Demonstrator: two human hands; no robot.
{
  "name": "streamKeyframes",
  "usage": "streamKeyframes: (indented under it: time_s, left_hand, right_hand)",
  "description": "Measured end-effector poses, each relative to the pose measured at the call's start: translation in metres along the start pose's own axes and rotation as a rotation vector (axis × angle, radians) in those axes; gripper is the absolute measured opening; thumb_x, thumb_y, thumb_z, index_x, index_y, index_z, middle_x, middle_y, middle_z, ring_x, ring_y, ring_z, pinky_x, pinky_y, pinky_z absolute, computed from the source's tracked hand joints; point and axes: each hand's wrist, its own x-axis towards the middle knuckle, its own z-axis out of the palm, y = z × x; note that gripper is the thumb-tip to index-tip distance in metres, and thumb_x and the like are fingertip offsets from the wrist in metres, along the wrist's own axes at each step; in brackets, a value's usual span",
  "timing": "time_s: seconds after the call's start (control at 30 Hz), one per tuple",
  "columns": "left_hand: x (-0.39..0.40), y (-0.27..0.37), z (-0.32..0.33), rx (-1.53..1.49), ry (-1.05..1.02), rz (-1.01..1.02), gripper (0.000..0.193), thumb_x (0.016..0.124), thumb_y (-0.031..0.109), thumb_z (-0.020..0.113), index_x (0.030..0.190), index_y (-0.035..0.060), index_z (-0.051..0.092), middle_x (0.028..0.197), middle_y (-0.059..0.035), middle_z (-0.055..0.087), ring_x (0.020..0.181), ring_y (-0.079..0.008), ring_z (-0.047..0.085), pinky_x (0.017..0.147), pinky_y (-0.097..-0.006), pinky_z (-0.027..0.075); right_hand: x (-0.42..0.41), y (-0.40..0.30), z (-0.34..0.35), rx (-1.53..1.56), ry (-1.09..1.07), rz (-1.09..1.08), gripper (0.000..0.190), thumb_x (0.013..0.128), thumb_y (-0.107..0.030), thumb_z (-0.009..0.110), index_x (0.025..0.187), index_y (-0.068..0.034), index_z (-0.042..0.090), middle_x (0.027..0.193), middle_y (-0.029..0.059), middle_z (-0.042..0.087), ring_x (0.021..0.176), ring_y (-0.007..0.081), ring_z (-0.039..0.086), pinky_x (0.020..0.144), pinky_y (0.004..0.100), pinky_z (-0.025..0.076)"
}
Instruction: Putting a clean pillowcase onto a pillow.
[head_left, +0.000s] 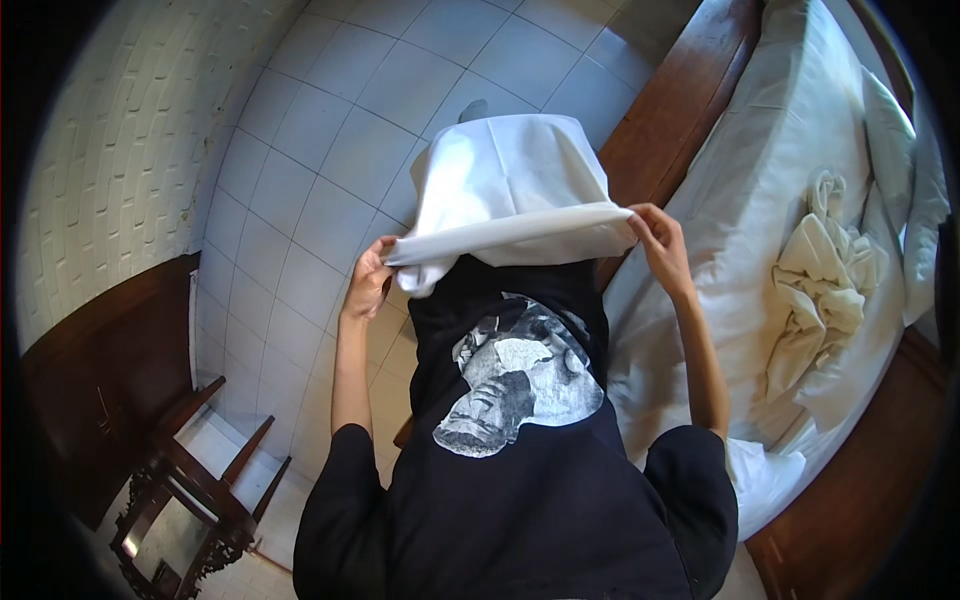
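Observation:
A white cloth (517, 169), perhaps a pillowcase or folded sheet, is stretched out in front of my waist. Its near edge forms a flat band running between my two hands. My left hand (369, 279) pinches the band's left end, where a bunched bit of fabric hangs beneath. At the other end, my right hand (661, 238) grips the corner between thumb and fingers. The far part of the cloth drapes down over my legs and hides most of them.
To the right stands a bed with a wooden side rail (679, 97) and a white sheet (750, 187). A crumpled cream cloth (821, 289) lies on it. At lower left are dark wooden furniture (112, 375) and a carved-frame mirror (169, 536). A white brick wall (127, 127) borders the tiled floor (300, 172).

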Motion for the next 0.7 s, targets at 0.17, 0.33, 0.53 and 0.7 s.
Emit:
streamKeyframes:
  time_s: [0.17,0.33,0.53,0.7]
  left_hand:
    - [0.030,-0.021,-0.085,0.319,-0.622,-0.337,0.037,0.095,0.037,0.067,0.099,-0.0002,0.066,0.086,-0.0021,0.068,0.076,-0.0066,0.061,0.071,-0.0208,0.050]
    - [0.028,-0.004,-0.055,0.069,-0.365,-0.313,0.049,0.103,0.043,0.052,0.110,-0.0040,0.064,0.097,-0.0063,0.070,0.083,-0.0118,0.065,0.075,-0.0258,0.052]
    - [0.001,0.019,-0.026,0.074,-0.326,-0.242,0.049,0.081,0.029,0.066,0.119,-0.0006,0.059,0.109,-0.0087,0.066,0.102,-0.0164,0.063,0.087,-0.0318,0.050]
    - [0.001,-0.006,-0.029,1.148,-0.243,-0.084,0.032,0.075,0.012,0.068,0.100,0.0010,0.053,0.093,-0.0119,0.059,0.090,-0.0231,0.059,0.084,-0.0380,0.048]
  right_hand:
    - [0.024,-0.005,-0.013,0.721,-0.156,0.432,0.028,0.102,-0.023,0.052,0.112,-0.001,0.065,0.104,0.0072,0.070,0.094,0.0159,0.066,0.088,0.0305,0.054]
    - [0.024,0.001,-0.021,0.645,-0.291,0.764,0.030,0.100,-0.018,0.047,0.116,0.001,0.064,0.109,0.0083,0.069,0.097,0.0163,0.067,0.087,0.0327,0.056]
    - [0.019,0.005,-0.041,0.774,-0.413,0.699,0.059,0.084,-0.035,0.042,0.128,0.000,0.059,0.120,0.0132,0.066,0.108,0.0247,0.063,0.094,0.0364,0.050]
    - [0.003,0.002,-0.055,0.809,-0.333,0.660,0.058,0.083,-0.029,0.042,0.129,0.002,0.059,0.121,0.0140,0.066,0.108,0.0261,0.063,0.096,0.0374,0.050]
